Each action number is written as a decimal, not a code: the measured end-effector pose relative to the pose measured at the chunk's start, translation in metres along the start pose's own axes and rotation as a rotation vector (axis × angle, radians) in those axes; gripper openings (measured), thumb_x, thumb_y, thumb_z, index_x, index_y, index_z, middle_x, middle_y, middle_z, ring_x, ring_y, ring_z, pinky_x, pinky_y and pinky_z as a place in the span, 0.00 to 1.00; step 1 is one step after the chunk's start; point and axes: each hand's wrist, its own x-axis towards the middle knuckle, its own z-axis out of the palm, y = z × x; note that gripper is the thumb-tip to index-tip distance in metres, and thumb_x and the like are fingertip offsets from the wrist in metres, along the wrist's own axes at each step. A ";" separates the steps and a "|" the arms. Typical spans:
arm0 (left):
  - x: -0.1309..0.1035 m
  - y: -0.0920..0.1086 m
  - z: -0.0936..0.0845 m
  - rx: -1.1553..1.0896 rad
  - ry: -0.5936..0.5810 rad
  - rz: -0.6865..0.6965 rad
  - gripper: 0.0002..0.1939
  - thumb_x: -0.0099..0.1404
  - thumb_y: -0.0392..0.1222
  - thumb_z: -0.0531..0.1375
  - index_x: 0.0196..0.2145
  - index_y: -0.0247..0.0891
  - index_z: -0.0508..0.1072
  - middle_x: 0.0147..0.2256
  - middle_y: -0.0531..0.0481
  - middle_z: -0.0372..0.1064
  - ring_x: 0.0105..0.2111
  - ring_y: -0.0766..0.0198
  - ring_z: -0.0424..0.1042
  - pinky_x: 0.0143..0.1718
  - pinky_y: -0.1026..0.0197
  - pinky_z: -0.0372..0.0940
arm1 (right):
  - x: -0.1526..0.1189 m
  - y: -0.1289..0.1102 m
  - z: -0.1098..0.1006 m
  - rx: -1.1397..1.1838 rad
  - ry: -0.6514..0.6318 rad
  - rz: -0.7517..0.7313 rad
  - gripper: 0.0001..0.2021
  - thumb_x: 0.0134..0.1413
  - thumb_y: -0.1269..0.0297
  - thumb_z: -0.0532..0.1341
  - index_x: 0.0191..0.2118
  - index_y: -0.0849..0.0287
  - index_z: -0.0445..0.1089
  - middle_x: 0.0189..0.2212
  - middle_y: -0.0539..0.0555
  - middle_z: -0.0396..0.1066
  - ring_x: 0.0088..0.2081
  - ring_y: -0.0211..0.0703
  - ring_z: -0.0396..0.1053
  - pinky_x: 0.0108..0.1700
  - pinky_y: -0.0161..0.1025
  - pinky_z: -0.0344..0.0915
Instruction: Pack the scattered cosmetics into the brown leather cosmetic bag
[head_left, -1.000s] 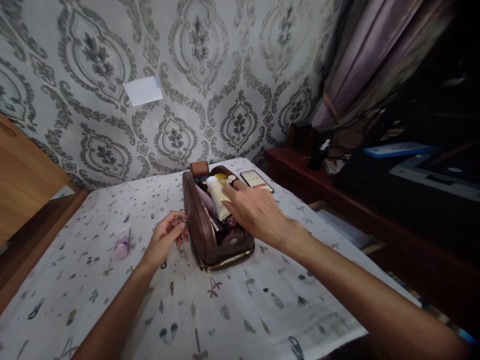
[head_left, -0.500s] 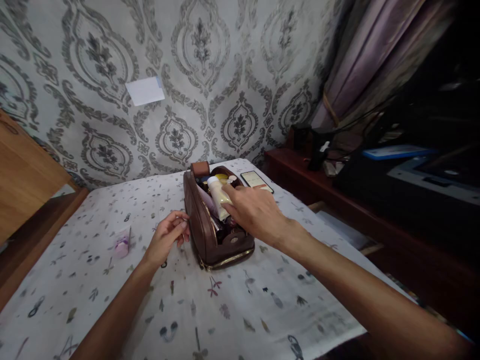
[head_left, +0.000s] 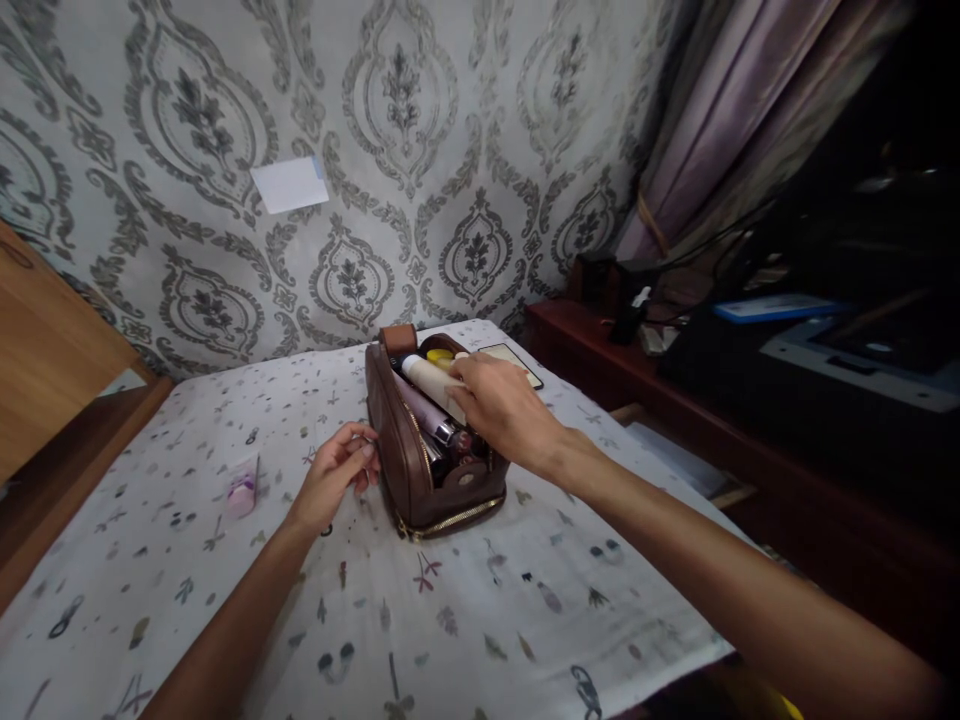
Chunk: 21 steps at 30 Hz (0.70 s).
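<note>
A brown leather toiletry bag [head_left: 386, 440] stands unzipped on the patterned cloth, packed with tubes and bottles. My right hand [head_left: 502, 405] reaches over its right side, its fingers closed on a cream-coloured squeeze tube [head_left: 433, 383] that lies slanted among the contents. Beside that tube sits a mauve tube with a shiny silver cap [head_left: 442, 430]; something yellow [head_left: 440, 355] shows at the back of the bag. My left hand [head_left: 337, 475] holds nothing; its loosely bent fingers are against the bag's left side. A small lilac-capped tube [head_left: 242, 487] lies further left on the cloth.
Just behind my right hand lies a phone [head_left: 525, 368], partly covered. To the right is a dark red wooden desk [head_left: 570, 335] with an open drawer [head_left: 667, 455]. A wooden cabinet [head_left: 60, 360] borders the left, and a patterned wall [head_left: 405, 200] stands behind.
The cream tube has sunk lower and tilted more to the left in the bag, uncovering more of the mauve tube. My right hand has shifted slightly; my left hand stays put.
</note>
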 end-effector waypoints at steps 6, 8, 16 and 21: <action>0.000 0.000 0.001 -0.003 -0.004 -0.012 0.19 0.59 0.53 0.66 0.39 0.38 0.67 0.24 0.56 0.68 0.21 0.70 0.67 0.19 0.70 0.55 | -0.005 -0.006 -0.001 -0.141 -0.038 -0.073 0.09 0.63 0.70 0.55 0.48 0.63 0.66 0.45 0.62 0.74 0.40 0.50 0.72 0.33 0.39 0.51; -0.001 0.000 0.001 -0.003 -0.007 -0.017 0.19 0.59 0.54 0.66 0.39 0.38 0.67 0.24 0.56 0.68 0.21 0.70 0.67 0.19 0.70 0.55 | -0.006 -0.007 -0.002 -0.183 -0.033 -0.104 0.09 0.63 0.70 0.55 0.48 0.62 0.65 0.42 0.61 0.75 0.39 0.50 0.73 0.31 0.39 0.50; 0.000 -0.001 0.000 -0.005 -0.013 -0.007 0.19 0.59 0.53 0.65 0.39 0.38 0.67 0.24 0.55 0.69 0.21 0.70 0.67 0.19 0.70 0.55 | -0.006 -0.006 -0.002 -0.125 -0.100 -0.141 0.11 0.58 0.74 0.57 0.47 0.61 0.65 0.36 0.59 0.76 0.36 0.48 0.72 0.31 0.37 0.49; 0.000 -0.003 -0.001 -0.026 -0.012 -0.023 0.19 0.59 0.53 0.66 0.38 0.38 0.67 0.24 0.55 0.69 0.20 0.70 0.67 0.19 0.70 0.55 | -0.005 0.002 -0.002 0.105 -0.069 -0.020 0.04 0.58 0.72 0.57 0.39 0.58 0.67 0.27 0.52 0.74 0.30 0.42 0.69 0.29 0.34 0.49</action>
